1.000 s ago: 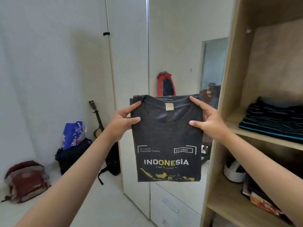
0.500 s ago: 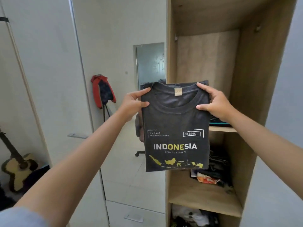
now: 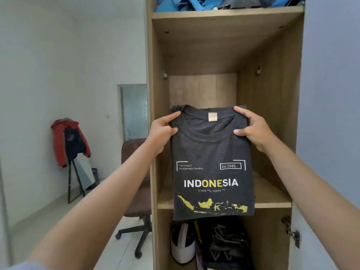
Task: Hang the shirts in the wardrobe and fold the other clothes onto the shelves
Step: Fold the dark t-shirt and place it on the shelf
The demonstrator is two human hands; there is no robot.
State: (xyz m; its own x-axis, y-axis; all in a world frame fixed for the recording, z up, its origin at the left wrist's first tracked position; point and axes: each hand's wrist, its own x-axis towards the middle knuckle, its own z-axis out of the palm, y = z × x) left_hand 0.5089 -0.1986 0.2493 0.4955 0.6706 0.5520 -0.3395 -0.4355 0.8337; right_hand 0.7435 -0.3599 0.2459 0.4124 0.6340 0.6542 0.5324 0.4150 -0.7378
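Note:
A folded dark grey T-shirt [image 3: 211,152] printed with "INDONESIA" and a yellow map hangs upright in front of the open wooden wardrobe [image 3: 272,106]. My left hand [image 3: 162,132] pinches its upper left corner and my right hand [image 3: 253,129] grips its upper right corner. The shirt hangs before the middle compartment and covers part of the shelf board [image 3: 272,199] behind it. Its lower edge drops just below that shelf's front edge.
The top shelf holds blue clothes [image 3: 214,3]. Below the middle shelf sit a white helmet [image 3: 182,248] and dark clothing [image 3: 224,244]. A brown office chair [image 3: 136,172] stands left of the wardrobe. A red jacket [image 3: 68,141] hangs on a stand by the far wall.
My view has swung right to face the wardrobe squarely. The shirt, held in both hands, now hangs in front of the middle compartment, closer to the shelf.

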